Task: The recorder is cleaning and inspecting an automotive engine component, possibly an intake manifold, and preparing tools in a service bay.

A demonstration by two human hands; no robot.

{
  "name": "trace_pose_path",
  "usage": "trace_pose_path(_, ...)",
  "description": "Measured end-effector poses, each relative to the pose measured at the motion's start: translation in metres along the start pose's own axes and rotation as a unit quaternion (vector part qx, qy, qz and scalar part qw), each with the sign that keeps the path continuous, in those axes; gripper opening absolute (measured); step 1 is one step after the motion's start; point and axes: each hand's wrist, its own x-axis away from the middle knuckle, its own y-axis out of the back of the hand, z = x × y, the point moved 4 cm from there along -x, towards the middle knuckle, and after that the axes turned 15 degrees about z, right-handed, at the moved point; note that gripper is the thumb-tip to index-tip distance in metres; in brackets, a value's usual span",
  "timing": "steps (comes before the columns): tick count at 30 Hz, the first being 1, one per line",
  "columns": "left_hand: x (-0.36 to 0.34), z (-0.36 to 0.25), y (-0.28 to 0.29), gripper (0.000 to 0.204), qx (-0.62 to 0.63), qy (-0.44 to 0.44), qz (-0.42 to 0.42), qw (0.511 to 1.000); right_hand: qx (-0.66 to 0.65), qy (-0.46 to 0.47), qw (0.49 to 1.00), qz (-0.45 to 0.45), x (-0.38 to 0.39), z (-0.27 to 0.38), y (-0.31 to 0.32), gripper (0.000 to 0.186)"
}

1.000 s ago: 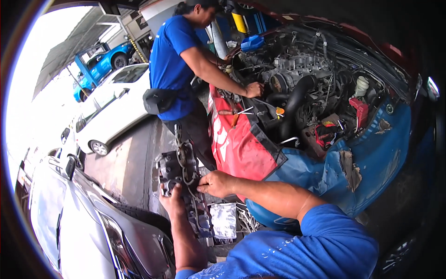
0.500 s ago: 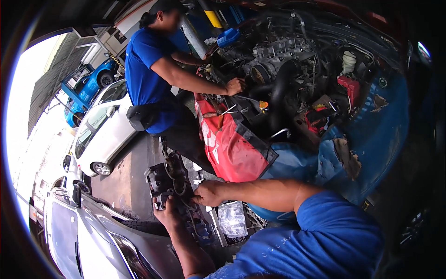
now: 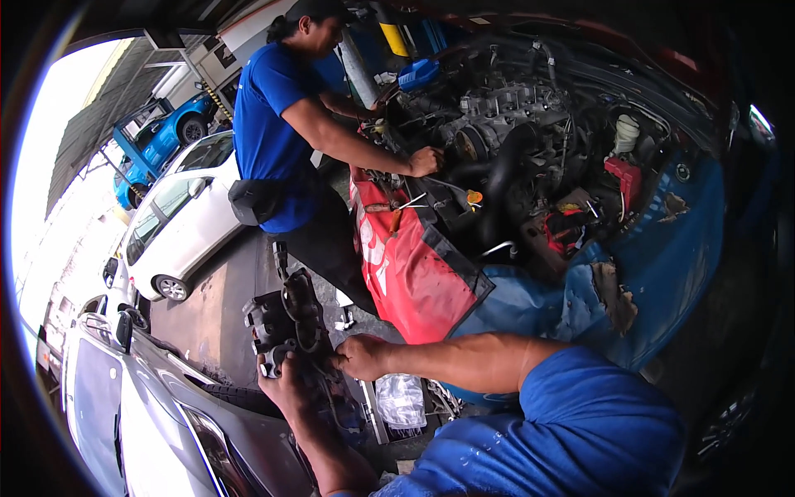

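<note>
A dark, bulky engine manifold with several curved runners hangs in front of me, left of the red cover. My left hand is closed round its lower end, the thumb lying on a lighter flange. At its right edge my right hand is closed, fingers curled against the part; the fingertips are partly hidden. Below the hands a clear plastic bag lies on a tray with metal parts. Beyond, a co-worker in a blue shirt leans over the open engine bay, one hand by the engine.
A red cover and a torn blue cover drape the car's front and fender. Hand tools lie on the red cover. A silver car stands close on my left, with a white car behind it.
The manifold and both my hands have shifted slightly left in the picture, while the whole view has moved a little. My grip looks the same. The co-worker keeps the same pose.
</note>
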Motion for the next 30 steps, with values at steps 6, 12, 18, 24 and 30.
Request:
trace_pose_path(6,-0.002,0.011,0.006,0.040,0.000,-0.027,0.012,1.000,-0.024,0.044,0.997,0.056,0.002,0.003,0.009,0.047)
trace_pose_path(12,-0.006,0.002,0.018,0.040,0.061,-0.055,-0.009,0.997,-0.025,0.055,0.998,0.029,0.028,-0.019,0.021,0.037)
trace_pose_path(18,-0.010,0.010,0.013,0.034,0.076,-0.038,-0.028,0.996,-0.032,0.122,0.991,0.043,0.039,-0.002,-0.029,0.031)
trace_pose_path(24,0.003,0.029,0.013,0.031,0.117,-0.008,-0.023,0.993,-0.076,0.029,0.996,0.038,0.035,-0.033,-0.012,0.039)
trace_pose_path(30,0.021,0.064,-0.005,0.033,0.227,0.052,-0.010,0.973,-0.350,0.036,0.935,-0.055,0.014,-0.066,-0.028,0.047)
